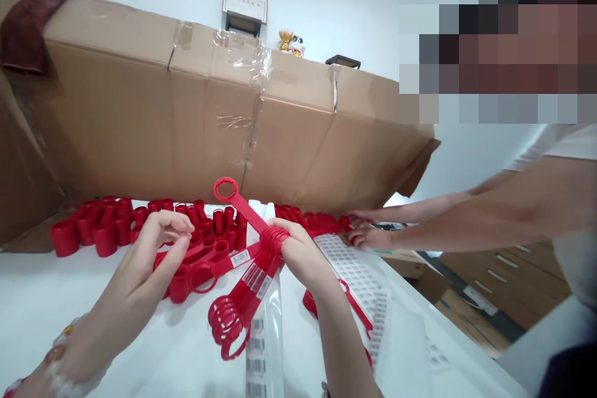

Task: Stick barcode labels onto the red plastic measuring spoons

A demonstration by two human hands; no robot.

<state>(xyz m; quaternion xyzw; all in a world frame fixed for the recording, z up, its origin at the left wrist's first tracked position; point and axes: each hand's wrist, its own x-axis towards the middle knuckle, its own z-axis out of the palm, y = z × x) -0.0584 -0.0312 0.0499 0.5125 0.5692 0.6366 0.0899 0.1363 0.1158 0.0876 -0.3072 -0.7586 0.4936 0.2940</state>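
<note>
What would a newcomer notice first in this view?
The red plastic ring-ended strips stand out first: a fanned bundle held in the right hand at centre, with more red pieces heaped behind it. Above, a wall of taped cardboard cartons fills the background, and a co-worker's hands reach in from the right.

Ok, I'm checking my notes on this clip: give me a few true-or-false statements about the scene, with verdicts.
1. The right hand grips a bundle of red plastic ring-ended handles. True.
2. The left hand holds a sheet of barcode labels. False: the left hand is raised over loose red plastic pieces, and the sheet lies to the right of the right hand.
3. A co-worker's hands reach in from the right. True.
4. The person wears gloves. False: both hands are bare.
</note>
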